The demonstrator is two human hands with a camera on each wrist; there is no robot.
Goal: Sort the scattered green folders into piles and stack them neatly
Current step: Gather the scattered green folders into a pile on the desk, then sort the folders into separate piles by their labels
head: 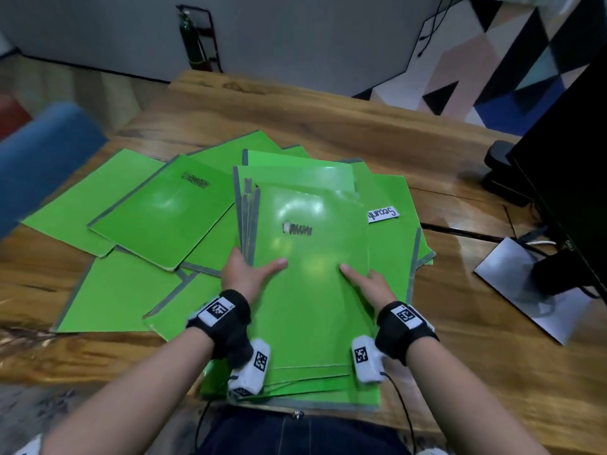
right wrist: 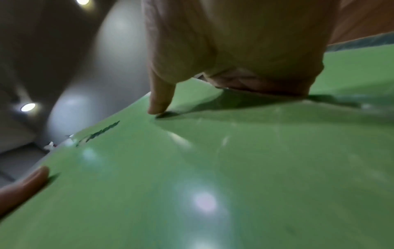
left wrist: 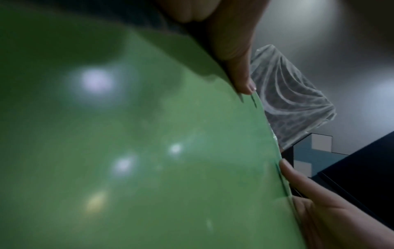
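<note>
Held folders (head: 312,280), "Security" label (head: 382,214), Dell monitor (head: 568,205)

The stack of folders (head: 312,280) gripped between the left hand (head: 244,274) and the right hand (head: 369,282) was glossy bright green, with a black scribble over a white scrap above the thumbs and grey spine strips along the left-hand side. The loose folders (head: 164,208) spread beyond both hands were the same green, edged in grey. Beyond the right hand, a white label (head: 382,214) bore black handwriting. Under everything lay a warm brown, grained wooden table (head: 476,372). Both wrists wore black bands (head: 226,311) with black-and-white square-patterned tags.
</note>
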